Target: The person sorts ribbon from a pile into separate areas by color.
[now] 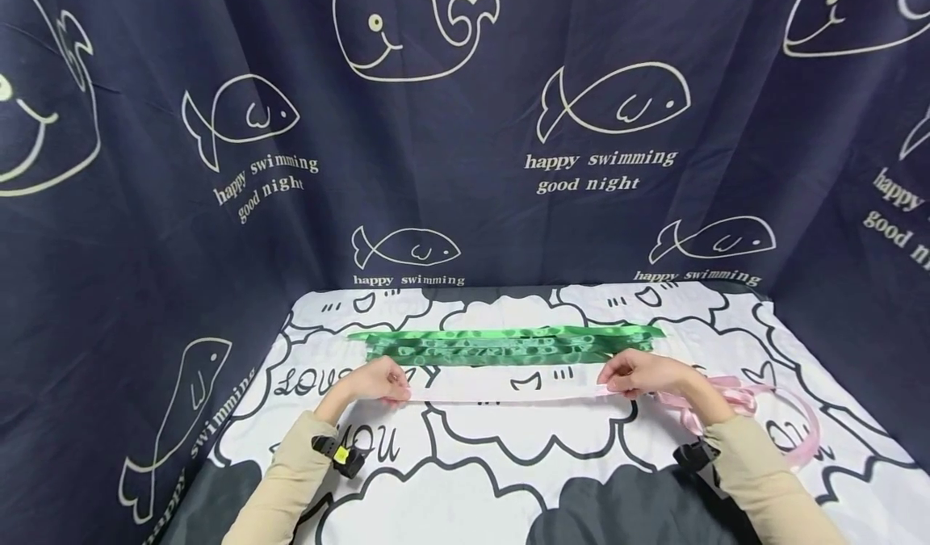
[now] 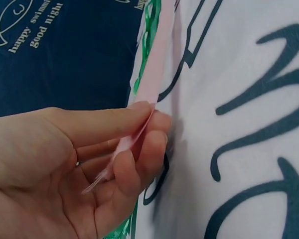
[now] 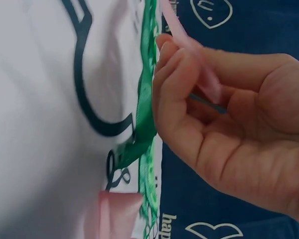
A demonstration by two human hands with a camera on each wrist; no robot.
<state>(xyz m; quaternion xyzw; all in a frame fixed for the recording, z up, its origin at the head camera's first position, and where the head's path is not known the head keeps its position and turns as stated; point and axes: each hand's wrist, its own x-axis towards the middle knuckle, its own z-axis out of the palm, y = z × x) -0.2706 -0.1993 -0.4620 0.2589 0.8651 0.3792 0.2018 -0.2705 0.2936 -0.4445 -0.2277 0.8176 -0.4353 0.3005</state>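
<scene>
The left hand [image 1: 376, 383] and the right hand [image 1: 643, 374] each pinch the pink ribbon [image 1: 508, 395] — pulling it flat and straight across the cartoon tablecloth [image 1: 508, 456], just in front of the green ribbons [image 1: 501, 343].

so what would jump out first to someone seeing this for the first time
Probably the pink ribbon stretched taut across the middle of the white cartoon-print cloth, pinched at one end by the left hand and farther along by the right hand, with its loose remainder curling off to the right. Just behind it lie green ribbon strips in a flat band, and a navy whale-print curtain surrounds the table.
</scene>
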